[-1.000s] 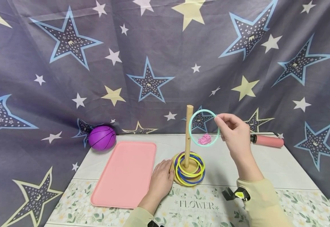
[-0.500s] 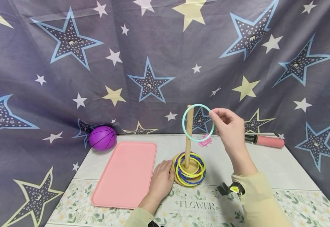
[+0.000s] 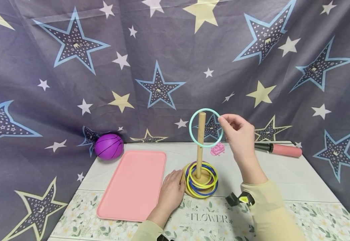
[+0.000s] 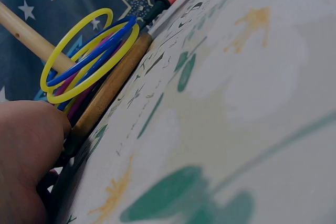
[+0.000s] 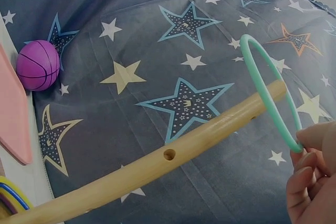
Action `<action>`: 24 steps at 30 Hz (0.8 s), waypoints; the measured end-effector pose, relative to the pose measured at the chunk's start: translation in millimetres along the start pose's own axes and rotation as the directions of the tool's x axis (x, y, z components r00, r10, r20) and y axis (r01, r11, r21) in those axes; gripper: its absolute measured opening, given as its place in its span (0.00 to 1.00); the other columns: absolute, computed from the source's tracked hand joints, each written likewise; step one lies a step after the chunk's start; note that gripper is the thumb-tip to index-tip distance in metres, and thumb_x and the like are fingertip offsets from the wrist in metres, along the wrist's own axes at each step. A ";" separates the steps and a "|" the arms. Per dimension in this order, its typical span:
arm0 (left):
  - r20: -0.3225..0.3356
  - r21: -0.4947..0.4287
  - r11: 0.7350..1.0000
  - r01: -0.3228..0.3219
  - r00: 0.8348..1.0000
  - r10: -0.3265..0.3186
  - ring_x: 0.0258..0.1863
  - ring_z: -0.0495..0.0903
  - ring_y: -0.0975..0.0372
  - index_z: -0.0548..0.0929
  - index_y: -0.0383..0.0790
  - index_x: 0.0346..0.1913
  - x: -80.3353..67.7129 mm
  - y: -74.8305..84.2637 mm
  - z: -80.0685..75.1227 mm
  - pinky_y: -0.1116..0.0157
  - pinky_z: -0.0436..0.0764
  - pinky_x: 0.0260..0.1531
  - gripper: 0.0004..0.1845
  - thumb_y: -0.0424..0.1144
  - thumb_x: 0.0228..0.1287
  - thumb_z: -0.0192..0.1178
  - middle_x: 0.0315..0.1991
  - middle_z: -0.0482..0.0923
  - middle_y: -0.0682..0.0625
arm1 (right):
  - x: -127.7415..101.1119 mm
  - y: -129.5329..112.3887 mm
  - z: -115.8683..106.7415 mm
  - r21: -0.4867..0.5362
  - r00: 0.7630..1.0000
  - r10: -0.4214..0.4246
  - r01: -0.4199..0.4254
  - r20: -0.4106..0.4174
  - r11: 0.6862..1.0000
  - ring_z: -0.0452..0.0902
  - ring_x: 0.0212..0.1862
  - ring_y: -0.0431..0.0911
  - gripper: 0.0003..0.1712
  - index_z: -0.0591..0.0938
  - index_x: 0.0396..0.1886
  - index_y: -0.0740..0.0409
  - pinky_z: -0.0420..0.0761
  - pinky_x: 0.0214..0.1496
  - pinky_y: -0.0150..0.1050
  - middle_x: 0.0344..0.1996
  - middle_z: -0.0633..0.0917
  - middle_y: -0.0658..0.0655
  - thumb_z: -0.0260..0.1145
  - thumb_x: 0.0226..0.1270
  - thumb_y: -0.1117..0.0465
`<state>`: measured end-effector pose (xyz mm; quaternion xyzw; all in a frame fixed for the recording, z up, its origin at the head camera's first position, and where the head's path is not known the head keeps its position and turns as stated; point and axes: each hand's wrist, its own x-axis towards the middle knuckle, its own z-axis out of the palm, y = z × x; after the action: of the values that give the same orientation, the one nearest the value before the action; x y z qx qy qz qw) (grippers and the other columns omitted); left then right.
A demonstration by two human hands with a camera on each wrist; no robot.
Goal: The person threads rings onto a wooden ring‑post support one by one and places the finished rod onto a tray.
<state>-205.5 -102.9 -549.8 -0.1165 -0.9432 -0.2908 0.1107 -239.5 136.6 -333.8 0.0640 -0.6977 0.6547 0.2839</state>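
A wooden peg (image 3: 200,144) stands upright on a round wooden base (image 3: 188,192) with several yellow, blue and magenta rings (image 3: 202,179) stacked round its foot. My right hand (image 3: 236,134) pinches a mint-green ring (image 3: 206,128) held at the peg's top; in the right wrist view the peg tip (image 5: 275,92) sits inside the green ring (image 5: 265,90). My left hand (image 3: 171,190) rests flat on the table, its fingers against the base's left edge. The left wrist view shows the base (image 4: 113,87) and rings (image 4: 86,51) close up.
A pink tray (image 3: 132,184) lies left of the base. A purple ball (image 3: 109,146) sits at the back left. A small pink toy (image 3: 217,149) and a pink-handled pump (image 3: 278,149) lie at the back right. Star-patterned cloth hangs behind.
My right hand has carried the green ring left and slightly up, from beside the peg to around its top. The left hand has stayed on the base.
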 end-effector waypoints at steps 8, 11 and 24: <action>-0.007 0.006 1.000 -0.005 1.000 0.005 0.80 0.69 0.43 0.76 0.32 0.78 1.1 -0.8 0.7 0.43 0.62 0.83 0.27 0.40 0.85 0.58 0.76 0.77 0.38 | -2.9 7.6 3.6 -0.017 0.999 0.039 -0.039 -0.008 0.999 0.72 0.26 0.43 0.16 0.92 0.48 0.61 0.75 0.24 0.30 0.25 0.81 0.50 0.79 0.75 0.52; -0.009 0.006 1.000 -0.003 1.000 0.003 0.80 0.69 0.43 0.76 0.32 0.78 1.2 -1.0 0.7 0.43 0.62 0.83 0.27 0.40 0.84 0.58 0.76 0.77 0.38 | -2.3 9.0 5.6 -0.012 1.000 0.027 -0.027 -0.008 1.000 0.72 0.26 0.43 0.17 0.92 0.47 0.61 0.75 0.24 0.30 0.25 0.81 0.52 0.79 0.75 0.51; -0.016 -0.004 1.000 -0.006 1.000 0.006 0.80 0.69 0.43 0.77 0.31 0.78 1.2 -0.4 0.3 0.43 0.63 0.83 0.26 0.39 0.84 0.59 0.76 0.77 0.38 | -5.6 29.8 10.9 -0.040 0.996 0.080 -0.081 -0.023 0.996 0.71 0.29 0.43 0.16 0.92 0.47 0.62 0.73 0.26 0.31 0.27 0.82 0.51 0.79 0.75 0.52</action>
<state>-206.8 -102.9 -549.9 -0.1173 -0.9413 -0.2935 0.1187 -252.0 128.7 -362.4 0.0229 -0.7098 0.6520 0.2658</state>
